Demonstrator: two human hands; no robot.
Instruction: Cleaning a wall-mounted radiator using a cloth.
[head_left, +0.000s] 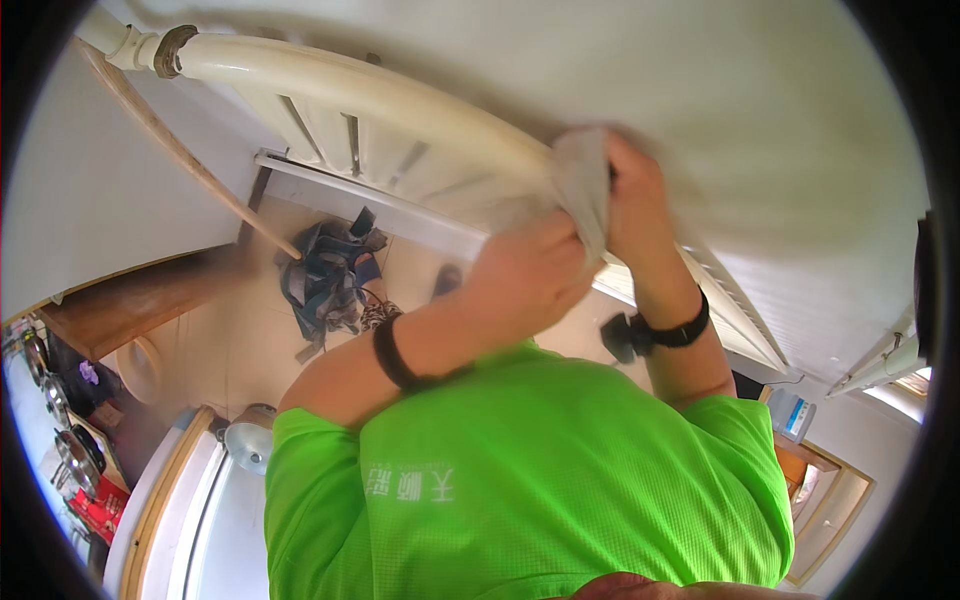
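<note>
My right hand (637, 195) grips a light grey cloth (589, 176) wrapped over the cream-painted top pipe (360, 82) of a wall radiator. My left hand (536, 266), blurred by motion, is closed at the lower end of the same cloth, just below the pipe. Both hands are close together, and the cloth partly hides the fingers. A dark band circles my left forearm, and a black watch-like device (634, 337) is strapped on my right wrist. The radiator's slotted columns (330, 139) hang beneath the pipe, running along the pale wall.
A mop of dark cloth strips (322, 285) lies on the tiled floor by my feet, its wooden handle (172, 146) leaning up to the left. At lower left are a metal pot (251, 439) and several pans (75, 457). A rusty union (174, 51) joins the pipe's left end.
</note>
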